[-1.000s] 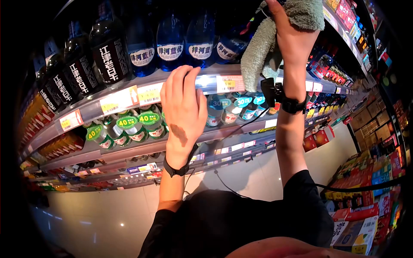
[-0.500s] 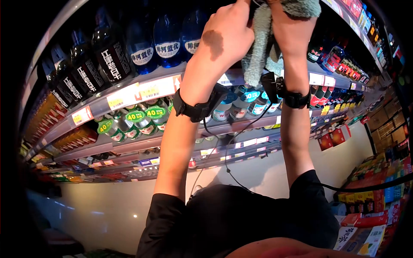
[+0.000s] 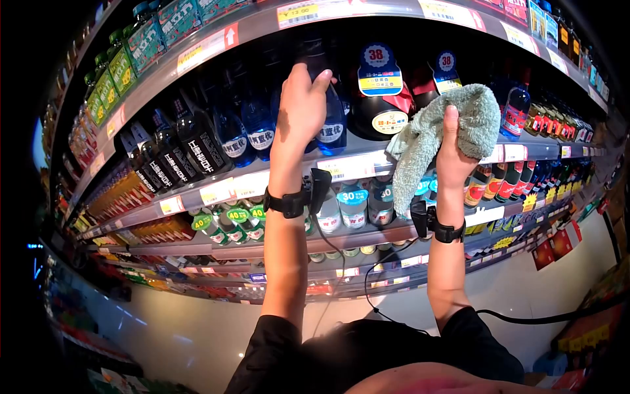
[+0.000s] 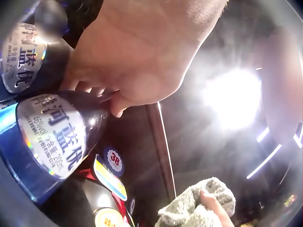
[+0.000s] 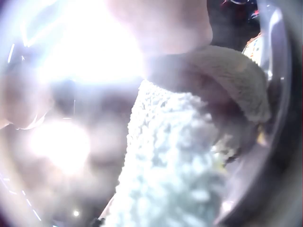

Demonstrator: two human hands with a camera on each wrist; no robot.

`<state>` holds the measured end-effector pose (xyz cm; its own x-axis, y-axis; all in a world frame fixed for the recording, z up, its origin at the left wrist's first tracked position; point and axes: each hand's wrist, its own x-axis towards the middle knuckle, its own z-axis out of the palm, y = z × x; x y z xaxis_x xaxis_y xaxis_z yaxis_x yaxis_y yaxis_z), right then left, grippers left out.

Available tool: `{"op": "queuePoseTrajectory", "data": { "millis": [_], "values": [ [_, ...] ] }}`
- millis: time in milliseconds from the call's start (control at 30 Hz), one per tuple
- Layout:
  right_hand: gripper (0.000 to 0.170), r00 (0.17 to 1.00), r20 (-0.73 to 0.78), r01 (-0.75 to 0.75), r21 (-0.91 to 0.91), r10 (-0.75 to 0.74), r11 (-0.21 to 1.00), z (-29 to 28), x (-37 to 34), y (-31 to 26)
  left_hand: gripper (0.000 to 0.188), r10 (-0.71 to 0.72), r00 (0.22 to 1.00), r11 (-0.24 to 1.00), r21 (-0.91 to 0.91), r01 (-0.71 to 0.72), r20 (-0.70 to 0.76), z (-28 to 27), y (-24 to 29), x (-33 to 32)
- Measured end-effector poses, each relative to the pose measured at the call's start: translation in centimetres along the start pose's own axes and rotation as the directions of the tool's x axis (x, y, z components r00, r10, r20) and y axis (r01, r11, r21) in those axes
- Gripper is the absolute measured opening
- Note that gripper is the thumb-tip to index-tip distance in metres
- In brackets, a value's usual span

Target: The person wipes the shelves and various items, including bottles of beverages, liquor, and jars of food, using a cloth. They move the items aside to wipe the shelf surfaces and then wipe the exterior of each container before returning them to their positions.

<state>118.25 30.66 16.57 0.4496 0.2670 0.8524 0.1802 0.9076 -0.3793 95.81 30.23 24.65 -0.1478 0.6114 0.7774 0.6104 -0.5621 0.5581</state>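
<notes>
My left hand [image 3: 302, 108] grips the neck of a blue glass bottle [image 3: 333, 131] at the right end of a row of similar bottles. In the left wrist view, the fingers curl behind the neck of this bottle [image 4: 52, 137] and the thumb lies along its near side. A fluffy grey-green towel [image 3: 413, 167] is bunched in my right hand [image 3: 454, 161], its thumb on top and one end hanging over the shelf edge. Glare and the towel [image 5: 165, 156] hide most of the right hand's fingers in the right wrist view.
Dark round jars [image 3: 380, 118] with blue "38" tags stand between bottle and towel. Black-labelled bottles [image 3: 203, 144] line the left. Below the price-tag rail [image 3: 344, 169] are small clear bottles [image 3: 353, 207]; another shelf edge [image 3: 367, 10] runs overhead. Black cables [image 3: 367, 282] hang from the wrists.
My left hand has left the shelf edge, reached up beside the towel, and now holds the bottle's neck. The towel has come out from the shelf in my right hand. The head view has shifted upward.
</notes>
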Motion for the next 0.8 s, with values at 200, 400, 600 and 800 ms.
{"op": "queuePoseTrajectory", "data": {
  "millis": [200,400,600,800],
  "values": [
    [0.022,0.982,-0.057,-0.168,0.175,0.18,0.97,-2.7,-1.4,3.8,0.037,-0.077,0.994,0.966,0.242,0.092,-0.072,0.1,0.4,0.4],
    [0.023,0.995,0.047,-0.09,0.121,0.085,0.989,-3.4,-2.0,4.8,0.038,-0.082,0.987,0.925,0.357,0.128,-0.139,1.0,0.8,0.6],
    [0.023,0.987,0.119,-0.12,0.132,0.104,0.984,-4.0,-2.7,5.5,0.038,0.056,0.963,0.911,0.409,0.059,-0.263,2.5,1.8,-1.4],
    [0.031,0.988,0.127,-0.106,0.171,0.085,0.98,-4.2,-2.7,5.6,0.042,0.284,0.934,0.857,0.495,-0.147,-0.215,-0.4,8.8,-9.8]
  ]
}}
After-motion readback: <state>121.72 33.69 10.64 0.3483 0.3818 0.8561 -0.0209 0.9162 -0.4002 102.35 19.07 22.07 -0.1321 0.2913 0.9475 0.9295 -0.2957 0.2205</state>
